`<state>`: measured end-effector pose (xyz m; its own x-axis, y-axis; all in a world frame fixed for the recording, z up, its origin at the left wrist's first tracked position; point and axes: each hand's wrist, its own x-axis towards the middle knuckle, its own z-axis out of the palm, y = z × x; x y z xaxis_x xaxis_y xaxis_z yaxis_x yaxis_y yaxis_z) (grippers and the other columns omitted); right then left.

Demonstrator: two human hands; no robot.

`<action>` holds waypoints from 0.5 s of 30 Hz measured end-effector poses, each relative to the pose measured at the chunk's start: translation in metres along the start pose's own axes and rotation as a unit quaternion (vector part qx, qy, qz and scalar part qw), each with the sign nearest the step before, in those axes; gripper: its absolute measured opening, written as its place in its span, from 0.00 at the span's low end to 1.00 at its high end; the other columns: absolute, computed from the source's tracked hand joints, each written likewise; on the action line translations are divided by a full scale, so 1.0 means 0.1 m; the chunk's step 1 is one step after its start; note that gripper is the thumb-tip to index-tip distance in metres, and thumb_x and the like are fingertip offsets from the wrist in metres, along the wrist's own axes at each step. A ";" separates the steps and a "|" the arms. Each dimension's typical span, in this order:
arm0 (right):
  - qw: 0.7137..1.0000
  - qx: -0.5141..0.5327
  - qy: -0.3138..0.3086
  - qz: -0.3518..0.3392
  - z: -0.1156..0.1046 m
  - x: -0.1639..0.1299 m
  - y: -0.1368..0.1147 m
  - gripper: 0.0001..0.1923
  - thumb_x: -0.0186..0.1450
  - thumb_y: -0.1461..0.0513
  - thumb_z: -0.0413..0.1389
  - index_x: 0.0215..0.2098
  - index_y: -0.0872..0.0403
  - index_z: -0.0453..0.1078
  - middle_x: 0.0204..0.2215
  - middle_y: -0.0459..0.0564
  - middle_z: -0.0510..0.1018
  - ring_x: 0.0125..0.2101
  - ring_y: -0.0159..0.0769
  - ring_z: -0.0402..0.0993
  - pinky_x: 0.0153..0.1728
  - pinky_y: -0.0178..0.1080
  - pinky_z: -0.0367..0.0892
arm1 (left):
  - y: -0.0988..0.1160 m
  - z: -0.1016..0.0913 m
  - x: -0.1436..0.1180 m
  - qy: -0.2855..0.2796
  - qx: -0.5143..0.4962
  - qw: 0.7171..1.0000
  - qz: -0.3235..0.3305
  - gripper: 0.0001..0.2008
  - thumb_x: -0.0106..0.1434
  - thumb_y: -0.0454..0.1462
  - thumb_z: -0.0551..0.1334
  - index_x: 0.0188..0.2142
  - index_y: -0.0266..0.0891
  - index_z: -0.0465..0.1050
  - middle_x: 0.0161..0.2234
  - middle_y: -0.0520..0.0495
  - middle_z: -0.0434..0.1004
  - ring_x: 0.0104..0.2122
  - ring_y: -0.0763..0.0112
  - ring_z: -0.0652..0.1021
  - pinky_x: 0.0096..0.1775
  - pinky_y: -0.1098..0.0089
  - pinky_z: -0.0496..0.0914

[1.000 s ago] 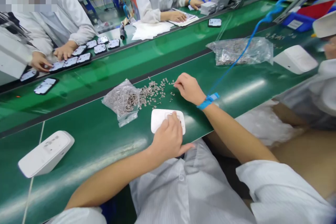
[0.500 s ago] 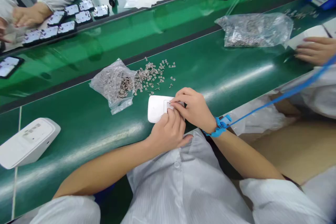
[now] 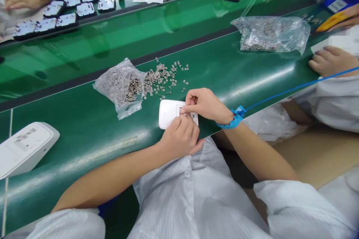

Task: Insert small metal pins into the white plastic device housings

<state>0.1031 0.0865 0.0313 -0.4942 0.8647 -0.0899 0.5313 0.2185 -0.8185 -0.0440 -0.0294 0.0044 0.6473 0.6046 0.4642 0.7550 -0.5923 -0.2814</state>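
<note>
One white plastic housing (image 3: 168, 114) lies mid-frame on the green belt (image 3: 252, 78); the right hand (image 3: 206, 104), back from the loose metal pins (image 3: 164, 78), pinches probably one into it, the left hand (image 3: 181, 138) curled, bracing it.

- The hands, left hand (image 3: 181, 136) and right hand (image 3: 206, 104), cover the near end of the white casing (image 3: 168, 114).
- Any part pinched in the right fingertips (image 3: 183, 111) is too small to tell.
- A second white casing (image 3: 24, 149) is cut off by the left edge.

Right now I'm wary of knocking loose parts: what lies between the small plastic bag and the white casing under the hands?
In the head view, scattered small metal parts spill from the small plastic bag toward the white casing; beyond them, bare green belt.
</note>
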 end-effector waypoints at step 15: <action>0.979 -0.059 0.092 -0.174 0.13 -0.25 0.14 0.07 0.69 0.67 0.55 0.33 0.54 0.72 0.30 0.48 0.74 0.31 0.35 0.68 0.33 0.39 0.63 | 0.02 0.02 -0.01 0.015 -0.017 0.999 -0.024 0.27 0.72 0.50 0.54 0.45 0.25 0.78 0.47 0.27 0.81 0.46 0.46 0.79 0.44 0.57 0.66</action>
<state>0.1142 0.0617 0.0149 -0.5324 0.7932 0.2958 0.4338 0.5556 -0.7093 -0.0431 -0.0302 0.0018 0.6061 0.6175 0.5013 0.7811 -0.5811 -0.2286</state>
